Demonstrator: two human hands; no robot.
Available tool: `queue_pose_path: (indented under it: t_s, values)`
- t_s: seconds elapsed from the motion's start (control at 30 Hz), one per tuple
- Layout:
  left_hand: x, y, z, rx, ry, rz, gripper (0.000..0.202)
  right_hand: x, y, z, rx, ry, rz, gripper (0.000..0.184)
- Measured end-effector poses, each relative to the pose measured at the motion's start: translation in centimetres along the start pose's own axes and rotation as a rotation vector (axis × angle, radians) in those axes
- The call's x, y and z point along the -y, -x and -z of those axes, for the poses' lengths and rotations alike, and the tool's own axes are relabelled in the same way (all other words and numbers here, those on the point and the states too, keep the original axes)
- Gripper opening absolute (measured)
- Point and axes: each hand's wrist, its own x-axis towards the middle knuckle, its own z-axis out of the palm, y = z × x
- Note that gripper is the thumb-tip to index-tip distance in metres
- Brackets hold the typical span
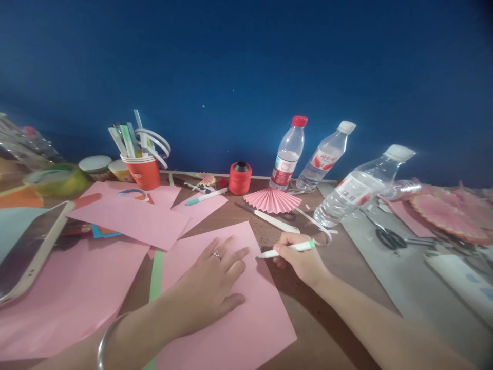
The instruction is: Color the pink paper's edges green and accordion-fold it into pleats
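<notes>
My left hand (213, 280) lies flat with its fingers spread on a sheet of pink paper (239, 336). In my right hand (302, 259) is a white marker with a green end (288, 249), gripped between thumb and fingers. Its dark tip points left, at the paper's right edge; whether it touches the sheet I cannot tell. A green paper strip (156, 277) shows along the sheet's left side. Just beyond my right hand are a white-handled cutting tool (275, 221) and a pleated pink paper fan (272, 199).
Behind stand a red thread spool (240, 179), a red-capped bottle (287, 156) and two white-capped bottles, one at the right (354, 190). A red cup of pens (142, 172) is at back left, a tablet-like device (34, 252) far left. Scissors (389, 238) lie right.
</notes>
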Motion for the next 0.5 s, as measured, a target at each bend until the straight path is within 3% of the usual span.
queue_pose_path:
  t_s: [0.5]
  values:
    - [-0.24, -0.06, 0.32, 0.013, -0.012, 0.005, 0.035, 0.23, -0.01, -0.09, 0.008, 0.02, 0.025, 0.021]
